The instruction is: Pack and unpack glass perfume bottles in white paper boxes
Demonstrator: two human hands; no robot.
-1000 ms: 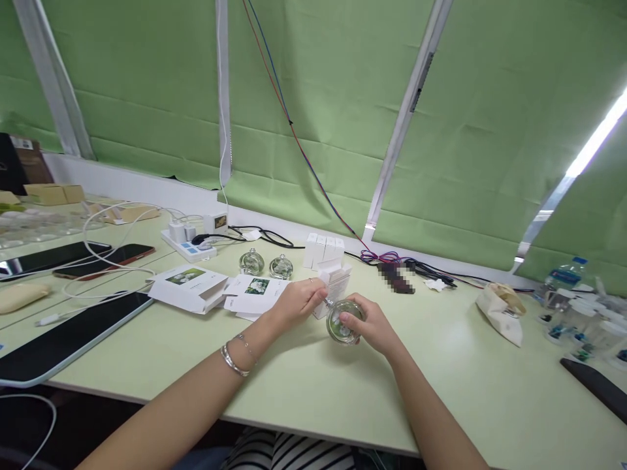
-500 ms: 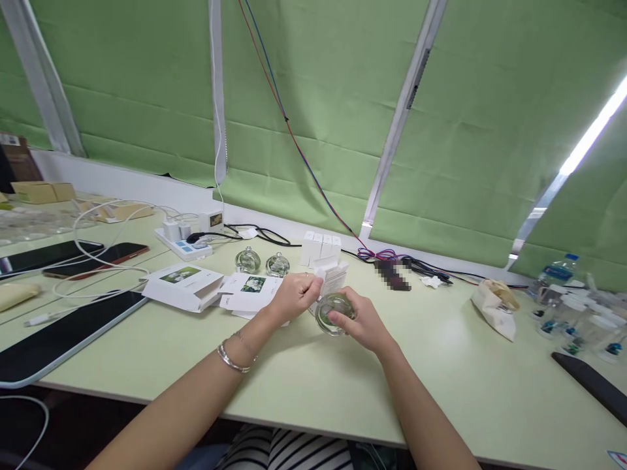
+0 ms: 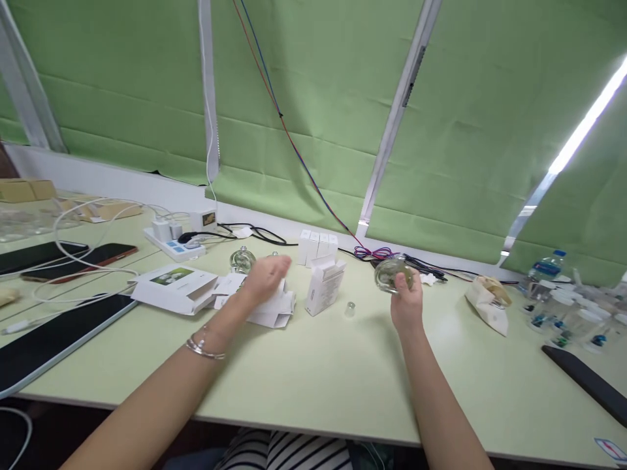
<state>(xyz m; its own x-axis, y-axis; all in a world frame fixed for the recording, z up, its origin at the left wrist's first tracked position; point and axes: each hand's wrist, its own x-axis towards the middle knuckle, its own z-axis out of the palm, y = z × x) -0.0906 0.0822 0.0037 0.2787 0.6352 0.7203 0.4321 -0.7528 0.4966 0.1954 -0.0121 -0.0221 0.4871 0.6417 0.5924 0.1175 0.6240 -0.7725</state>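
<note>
My right hand (image 3: pixel 405 301) is raised to the right and grips a round clear glass bottle (image 3: pixel 390 273) above the pale green table (image 3: pixel 313 378). A small clear cap (image 3: pixel 349 309) stands alone on the table between my hands. My left hand (image 3: pixel 267 277) hovers over white folded cartons (image 3: pixel 267 310), near two other round glass bottles (image 3: pixel 241 260); its fingers are blurred. A small open white box (image 3: pixel 323 286) stands upright between the hands, in front of a row of white boxes (image 3: pixel 317 246).
Left: a white printed box (image 3: pixel 174 286), a tablet (image 3: pixel 53 343), phones (image 3: pixel 73 256), a power strip (image 3: pixel 172 247) with white cables. Right: a cloth pouch (image 3: pixel 487 301), a water bottle (image 3: pixel 543 269), small jars (image 3: pixel 563 320), a dark flat object (image 3: pixel 585 382). Black cables run along the back edge.
My right hand carried the round bottle up and right. The cap now stands on the table. My left hand left the bottle and moved left over the cartons.
</note>
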